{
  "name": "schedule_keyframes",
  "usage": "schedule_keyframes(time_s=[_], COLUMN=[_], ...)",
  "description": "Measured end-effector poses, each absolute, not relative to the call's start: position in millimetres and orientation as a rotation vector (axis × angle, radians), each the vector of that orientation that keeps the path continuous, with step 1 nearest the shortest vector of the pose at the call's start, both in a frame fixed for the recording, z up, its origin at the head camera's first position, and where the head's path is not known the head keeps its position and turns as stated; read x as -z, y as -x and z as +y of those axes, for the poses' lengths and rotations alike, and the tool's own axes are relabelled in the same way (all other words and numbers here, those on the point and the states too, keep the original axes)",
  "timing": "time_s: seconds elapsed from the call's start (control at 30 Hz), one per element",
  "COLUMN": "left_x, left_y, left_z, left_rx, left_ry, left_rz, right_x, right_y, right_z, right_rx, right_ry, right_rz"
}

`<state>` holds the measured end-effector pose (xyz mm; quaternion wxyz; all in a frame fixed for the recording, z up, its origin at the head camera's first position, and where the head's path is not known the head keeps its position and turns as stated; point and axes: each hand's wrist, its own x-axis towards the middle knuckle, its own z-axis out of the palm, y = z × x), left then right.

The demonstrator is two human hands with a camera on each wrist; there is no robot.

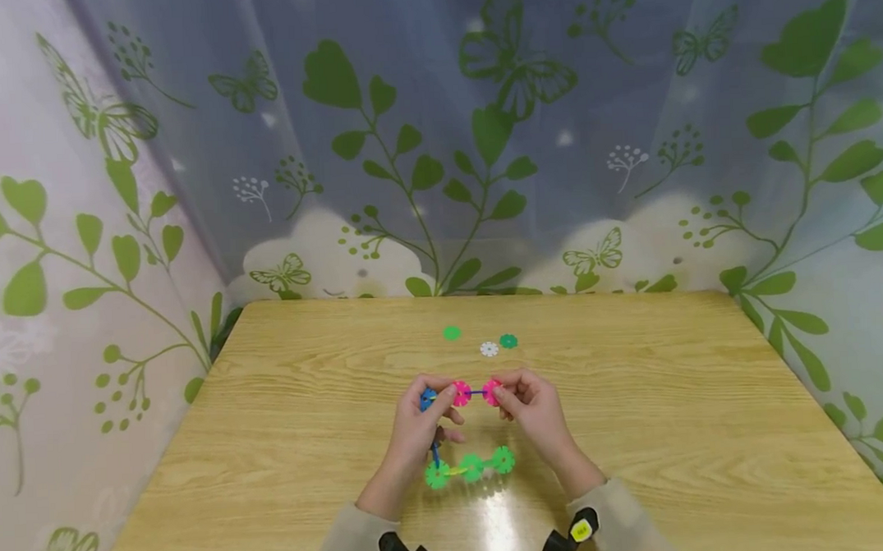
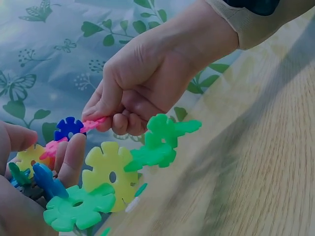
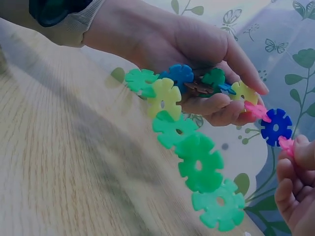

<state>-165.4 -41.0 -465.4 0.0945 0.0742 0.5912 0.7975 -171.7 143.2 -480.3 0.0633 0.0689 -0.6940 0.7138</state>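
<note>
A chain of interlocking plastic snowflake discs runs between my hands. My left hand [image 1: 413, 425] pinches the chain near a pink disc [image 1: 461, 393], with blue, brown and dark green discs lying along its palm in the right wrist view. Thumb and fingers of my right hand [image 1: 538, 411] pinch the end pink disc [image 1: 493, 392]. A dark blue disc [image 3: 276, 128] links the two pink ones, and a yellow disc [image 3: 243, 92] sits by the left fingers. From the left hand the chain hangs down to a larger yellow disc [image 2: 110, 169] and several green discs [image 1: 472, 467].
Three loose discs lie farther back on the wooden table [image 1: 638, 382]: a light green disc [image 1: 452, 332], a white disc [image 1: 489, 349] and a dark green disc [image 1: 508, 341]. A leaf-printed curtain [image 1: 421, 145] stands behind the table's far edge.
</note>
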Motion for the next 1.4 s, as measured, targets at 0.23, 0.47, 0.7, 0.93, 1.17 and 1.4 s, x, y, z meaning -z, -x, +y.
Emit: schedule_keyframes(time_s=[0.23,0.47,0.7,0.93,1.17,1.4], left_x=[474,456,443,446,459,469], left_y=[168,162,156,156,166,175], left_z=[-40,-42,-40,-43,-48,-53], left_rx=[-2.369,-2.286,-2.242,-2.213,-2.121,-1.925], left_ry=[-0.23,-0.242,-0.3,-0.304,-0.334,-0.405], left_rz=[1.766,1.837,1.965,2.008,2.063,2.179], right_x=[479,477,467,460,475,476], right_y=[170,173,173,169,175,175], right_z=[142,145,151,153,155,154], right_rx=[-2.167,-2.147,-2.125,-2.14,-2.159,-2.116], right_ry=[-0.236,-0.244,-0.193,-0.198,-0.213,-0.337], right_rz=[-2.079,-2.104,-2.131,-2.127,-2.105,-2.122])
